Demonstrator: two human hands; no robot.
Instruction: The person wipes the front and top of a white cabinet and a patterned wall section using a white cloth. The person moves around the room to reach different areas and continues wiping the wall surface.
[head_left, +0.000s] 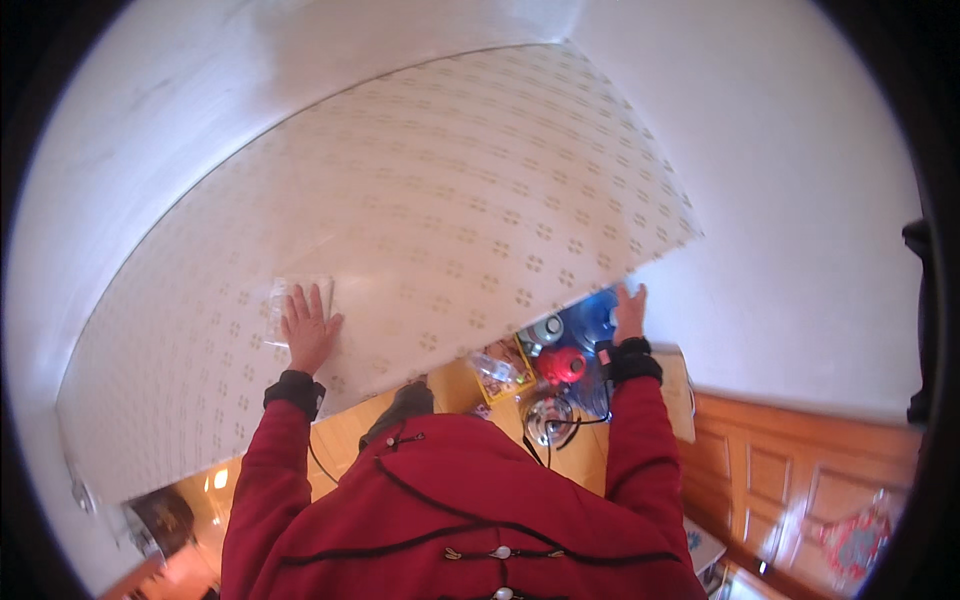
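Note:
A broad pale surface with a small repeating pattern (465, 187) spans the view before me. My left hand (310, 330) lies spread on it, palm down, its fingers over a flat, clear plastic packet (279, 307). Off the surface's right edge, my right hand (630, 311) reaches out near the white wall with its fingers apart. Below that hand stand a blue water bottle (592, 319) and a red flask-like container (562, 365). Nothing shows in its grip, though its palm is hidden.
A yellow crate (529, 367) with a plastic bottle, a pale container (546, 328) and a round glass or metal object (550, 421) with black cables sit below the edge. White walls (757, 187) border the surface. Wooden panels (772, 457) stand at right.

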